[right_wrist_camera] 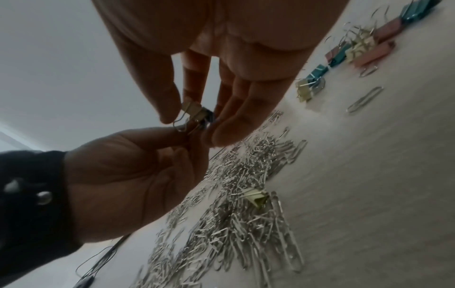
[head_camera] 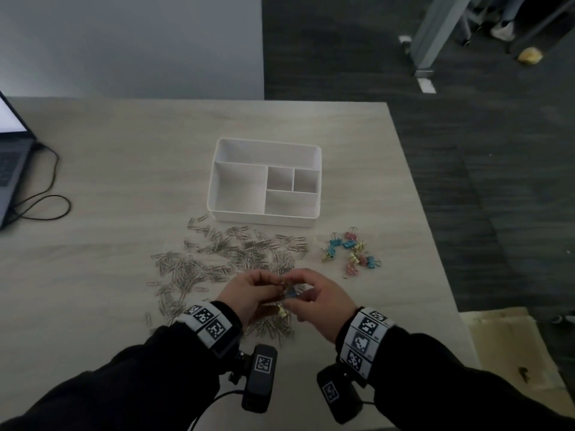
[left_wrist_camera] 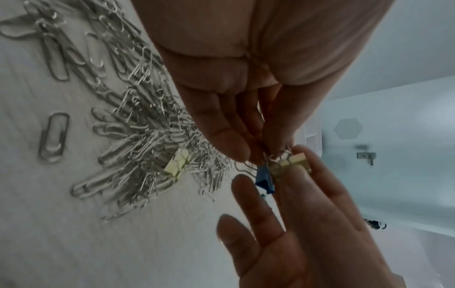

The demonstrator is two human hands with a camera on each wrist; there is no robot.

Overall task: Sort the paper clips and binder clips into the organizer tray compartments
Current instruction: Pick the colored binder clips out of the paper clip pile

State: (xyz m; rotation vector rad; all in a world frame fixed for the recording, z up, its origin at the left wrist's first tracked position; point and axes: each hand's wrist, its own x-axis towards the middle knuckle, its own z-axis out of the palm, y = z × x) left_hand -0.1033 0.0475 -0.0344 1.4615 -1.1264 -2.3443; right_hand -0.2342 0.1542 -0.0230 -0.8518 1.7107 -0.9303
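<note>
The desk (head_camera: pixel 124 181) carries the white organizer tray (head_camera: pixel 314 150) at 12 o'clock of the hands, every compartment bare, so sorting looks barely begun. The paper clips (head_camera: pixel 217 259) sprawl from 9 to 12 o'clock, loose binder clips (head_camera: pixel 351 253) at 2. The left hand (head_camera: pixel 245 293) and right hand (head_camera: pixel 320 298) together pinch a yellow binder clip (left_wrist_camera: pixel 293 162) snagged with a blue binder clip (left_wrist_camera: pixel 264 180); tugging them apart could fling one into the paper clips, where another yellow one (left_wrist_camera: pixel 177 162) already lies half hidden
</note>
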